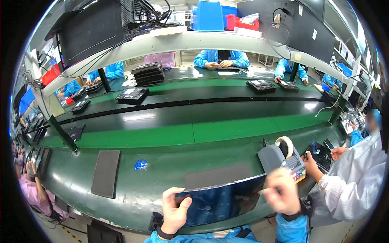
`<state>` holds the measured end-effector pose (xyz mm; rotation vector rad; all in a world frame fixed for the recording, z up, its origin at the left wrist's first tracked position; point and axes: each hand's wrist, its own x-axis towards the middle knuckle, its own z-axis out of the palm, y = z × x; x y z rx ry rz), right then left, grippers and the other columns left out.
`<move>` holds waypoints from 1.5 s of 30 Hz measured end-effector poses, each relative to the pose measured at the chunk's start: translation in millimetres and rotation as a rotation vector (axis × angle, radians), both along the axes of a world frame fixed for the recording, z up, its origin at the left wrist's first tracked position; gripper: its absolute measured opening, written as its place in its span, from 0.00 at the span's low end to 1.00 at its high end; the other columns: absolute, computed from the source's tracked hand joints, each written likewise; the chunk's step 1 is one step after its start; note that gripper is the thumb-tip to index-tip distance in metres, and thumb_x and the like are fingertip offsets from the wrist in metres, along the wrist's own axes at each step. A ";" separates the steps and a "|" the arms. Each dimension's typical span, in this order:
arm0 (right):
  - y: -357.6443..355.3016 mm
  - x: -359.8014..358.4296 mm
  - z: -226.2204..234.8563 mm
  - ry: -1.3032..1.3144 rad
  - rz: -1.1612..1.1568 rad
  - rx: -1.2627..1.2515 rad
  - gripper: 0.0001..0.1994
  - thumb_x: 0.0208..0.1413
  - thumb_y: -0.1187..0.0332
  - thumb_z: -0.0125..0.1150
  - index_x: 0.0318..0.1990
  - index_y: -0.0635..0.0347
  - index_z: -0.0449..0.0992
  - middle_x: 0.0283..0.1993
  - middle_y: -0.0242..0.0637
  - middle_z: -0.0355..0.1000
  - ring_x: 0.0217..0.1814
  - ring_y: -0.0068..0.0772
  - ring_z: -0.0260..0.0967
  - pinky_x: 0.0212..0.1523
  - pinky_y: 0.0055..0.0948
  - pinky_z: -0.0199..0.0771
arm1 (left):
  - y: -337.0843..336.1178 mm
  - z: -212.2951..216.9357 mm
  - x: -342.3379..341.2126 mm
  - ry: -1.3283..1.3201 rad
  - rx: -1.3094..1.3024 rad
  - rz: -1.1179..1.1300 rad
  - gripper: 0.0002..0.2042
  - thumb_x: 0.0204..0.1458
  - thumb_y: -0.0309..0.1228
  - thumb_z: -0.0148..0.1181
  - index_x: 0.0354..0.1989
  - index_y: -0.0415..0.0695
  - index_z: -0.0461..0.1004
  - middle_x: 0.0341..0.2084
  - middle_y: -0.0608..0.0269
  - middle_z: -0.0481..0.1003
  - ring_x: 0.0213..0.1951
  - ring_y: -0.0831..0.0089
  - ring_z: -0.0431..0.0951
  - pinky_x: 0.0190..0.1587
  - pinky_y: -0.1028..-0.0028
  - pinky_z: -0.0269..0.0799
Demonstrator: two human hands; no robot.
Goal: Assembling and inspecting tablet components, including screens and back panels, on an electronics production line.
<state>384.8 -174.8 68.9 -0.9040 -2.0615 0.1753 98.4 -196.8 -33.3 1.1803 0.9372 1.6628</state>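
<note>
My left hand (175, 208) grips the left end of a glossy dark screen panel (227, 204), thumb on its face. The panel is tilted up at the near edge of the bench, and its surface shows reflections. By the panel's right end is my right hand (282, 192), blurred, with its fingers curled in; whether anything small is between them I cannot make out. Just beyond that hand stands a grey tape dispenser (279, 156) with a roll of pale tape (285, 146) and coloured buttons. A dark flat mat (219, 175) lies behind the panel, partly covered by it.
Another dark mat (105, 174) and a small pile of blue bits (140, 165) lie on the green bench (162, 202) to the left. At right, a co-worker's hand (312, 167) holds a dark device (320, 156). A raised shelf (182, 41) crosses beyond; co-workers sit opposite.
</note>
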 end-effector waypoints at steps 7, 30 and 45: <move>43.2 -98.2 32.7 -0.454 0.395 -0.009 0.07 0.47 0.66 0.62 0.29 0.58 0.72 0.31 0.38 0.64 0.34 0.42 0.64 0.35 0.35 0.66 | -3.4 6.7 4.3 -0.028 0.022 -0.082 0.19 0.52 0.17 0.56 0.50 0.42 0.59 0.42 0.59 0.67 0.41 0.75 0.73 0.43 0.78 0.71; 38.3 -106.4 -9.2 -0.244 0.218 0.177 0.09 0.44 0.66 0.64 0.36 0.53 0.78 0.34 0.26 0.73 0.36 0.27 0.67 0.34 0.27 0.64 | -5.3 11.2 -1.1 -0.003 0.067 -0.022 0.19 0.51 0.15 0.57 0.49 0.41 0.60 0.42 0.56 0.68 0.43 0.73 0.75 0.45 0.77 0.72; 11.7 -86.8 -6.0 -0.014 0.072 -0.084 0.04 0.45 0.70 0.63 0.30 0.56 0.77 0.31 0.33 0.71 0.35 0.36 0.67 0.39 0.31 0.65 | 8.9 1.4 -23.2 -0.172 -0.068 0.073 0.20 0.53 0.18 0.55 0.52 0.44 0.58 0.37 0.61 0.71 0.38 0.78 0.73 0.41 0.78 0.71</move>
